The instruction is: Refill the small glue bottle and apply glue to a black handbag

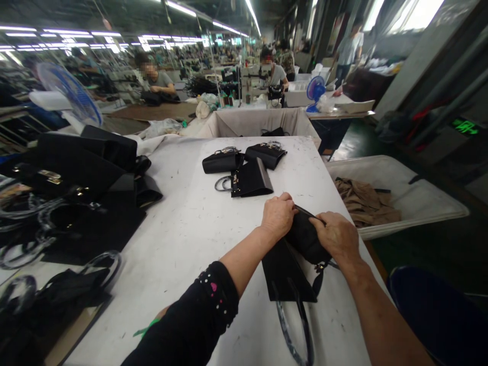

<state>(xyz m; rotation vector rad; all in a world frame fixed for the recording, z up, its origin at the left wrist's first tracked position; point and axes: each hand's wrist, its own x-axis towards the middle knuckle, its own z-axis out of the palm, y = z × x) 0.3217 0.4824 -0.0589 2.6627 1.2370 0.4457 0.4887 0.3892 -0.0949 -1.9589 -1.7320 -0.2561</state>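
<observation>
A black handbag lies on the white table in front of me, its plastic-wrapped handle pointing toward me. My left hand is closed on the far edge of a soft black part of the bag, which looks like its lining or opening. My right hand pinches the same piece at its right side, thumb on top. Between the two hands the black fabric is stretched. A small metal clasp with a strap hangs below my right hand. Fingertips of my left hand are partly hidden.
Three small black handbags lie farther up the white table. A pile of black bags covers the left side. To the right stands a white bin with brown cloth. A blue stool is at lower right. People work beyond.
</observation>
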